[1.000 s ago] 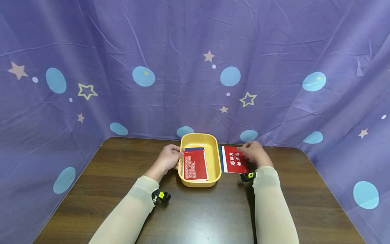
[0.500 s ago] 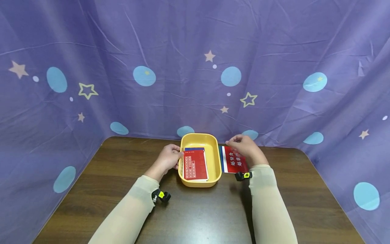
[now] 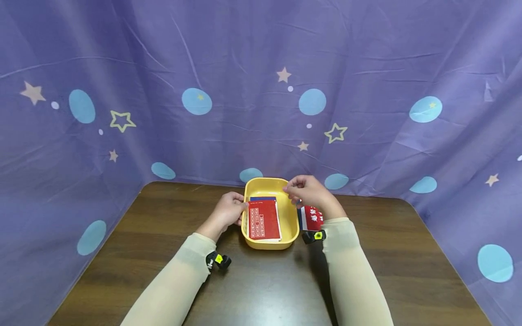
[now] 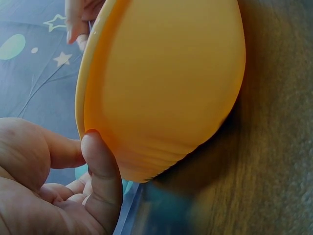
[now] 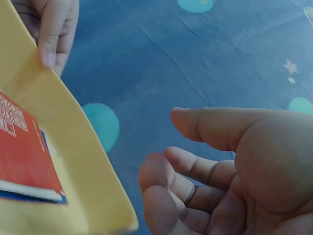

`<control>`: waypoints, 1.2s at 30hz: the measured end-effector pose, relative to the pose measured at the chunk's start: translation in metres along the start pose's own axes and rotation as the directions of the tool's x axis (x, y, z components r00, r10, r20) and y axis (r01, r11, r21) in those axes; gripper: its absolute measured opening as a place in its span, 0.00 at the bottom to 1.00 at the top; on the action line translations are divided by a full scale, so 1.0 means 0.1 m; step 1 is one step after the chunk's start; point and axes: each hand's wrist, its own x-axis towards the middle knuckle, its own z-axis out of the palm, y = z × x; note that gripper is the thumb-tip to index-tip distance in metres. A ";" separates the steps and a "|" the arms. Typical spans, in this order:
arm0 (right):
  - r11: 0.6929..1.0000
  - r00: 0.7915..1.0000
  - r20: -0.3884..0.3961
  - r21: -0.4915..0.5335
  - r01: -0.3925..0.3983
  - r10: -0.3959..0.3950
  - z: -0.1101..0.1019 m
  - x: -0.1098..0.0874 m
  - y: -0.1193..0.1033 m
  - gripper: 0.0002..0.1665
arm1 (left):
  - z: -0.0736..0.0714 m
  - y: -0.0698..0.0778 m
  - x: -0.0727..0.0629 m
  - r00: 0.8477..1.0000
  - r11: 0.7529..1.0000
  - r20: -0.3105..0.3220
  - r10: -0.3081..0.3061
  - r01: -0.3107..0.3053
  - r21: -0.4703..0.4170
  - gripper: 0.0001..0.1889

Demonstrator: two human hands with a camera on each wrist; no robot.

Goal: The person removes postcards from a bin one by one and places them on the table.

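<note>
Left hand (image 3: 228,210): I'm pinching tub (image 3: 290,222) rim | right hand (image 3: 311,192): I'm hovering alongside, loosely gaping | red card (image 3: 265,219) lying inside

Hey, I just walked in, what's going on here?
A person's left hand pinches the rim of a yellow, rounded, plastic-looking tray. Inside lies a red rectangular booklet with white print, over a blue flat item. The right hand is near the tray's far right corner, fingers loosely curled, holding nothing. Partly hidden by it, a red flat item with white lettering lies on the brown wooden table.
</note>
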 end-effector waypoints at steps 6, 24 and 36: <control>0.999 0.997 0.068 -0.020 -0.043 0.044 0.13 0.14 -0.12 0.15 | 0.00 -0.01 0.02 1.000 1.000 -0.001 0.008 -0.008 -0.006 0.20; 0.806 0.970 0.112 -0.581 -0.114 0.217 0.59 0.61 -0.34 0.24 | 0.02 0.01 -0.01 1.000 1.000 -0.001 -0.008 0.008 -0.009 0.18; 0.685 0.959 0.047 -0.709 -0.166 0.281 0.77 0.59 -0.27 0.26 | 0.01 0.01 -0.01 1.000 1.000 0.003 0.001 -0.001 -0.010 0.19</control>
